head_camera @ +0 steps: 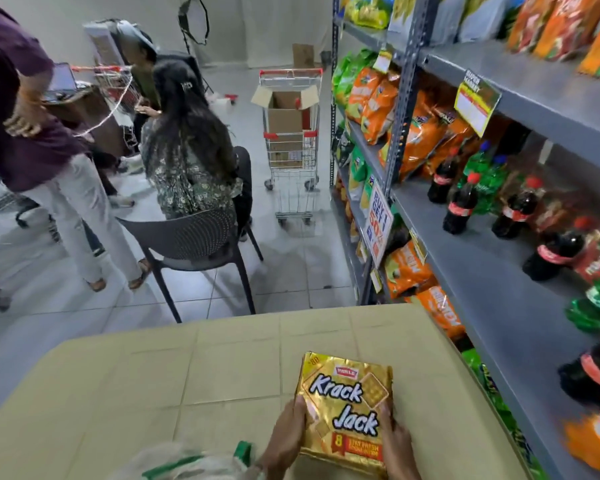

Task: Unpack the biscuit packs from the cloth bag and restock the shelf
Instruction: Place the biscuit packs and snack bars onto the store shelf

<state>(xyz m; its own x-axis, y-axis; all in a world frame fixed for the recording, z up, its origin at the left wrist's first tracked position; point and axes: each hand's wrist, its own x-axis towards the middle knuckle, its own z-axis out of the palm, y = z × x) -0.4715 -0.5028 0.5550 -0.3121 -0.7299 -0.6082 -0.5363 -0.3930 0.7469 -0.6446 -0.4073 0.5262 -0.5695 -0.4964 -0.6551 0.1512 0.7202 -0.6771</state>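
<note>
The pack (346,396), a gold foil multipack of biscuits, is out of the bag (187,462) and held flat just over the table (153,375), print side up, at the near right corner. The left hand (284,441) grips its left edge and the right hand (397,445) grips its right edge, thumbs on top. The fingers underneath are hidden, so I cannot tell whether the pack rests on the table or hangs just clear of it. The bag, pale cloth with green trim, lies crumpled beside the left wrist.

The pack looks light and fairly stiff, since the inner packs give it a slab shape. The foil wrap is glossy and likely slippery, and it will crinkle under pressure. The biscuits inside are brittle, so squeezing hard or letting a corner drop would probably break some. The two long edges are the sensible hold, with the thumb on the face and the fingers beneath. One hand across the middle should also do for the reach.

The shelf (482,271) stands to the right, with cola bottles (459,207) and bare grey board between them.
</note>
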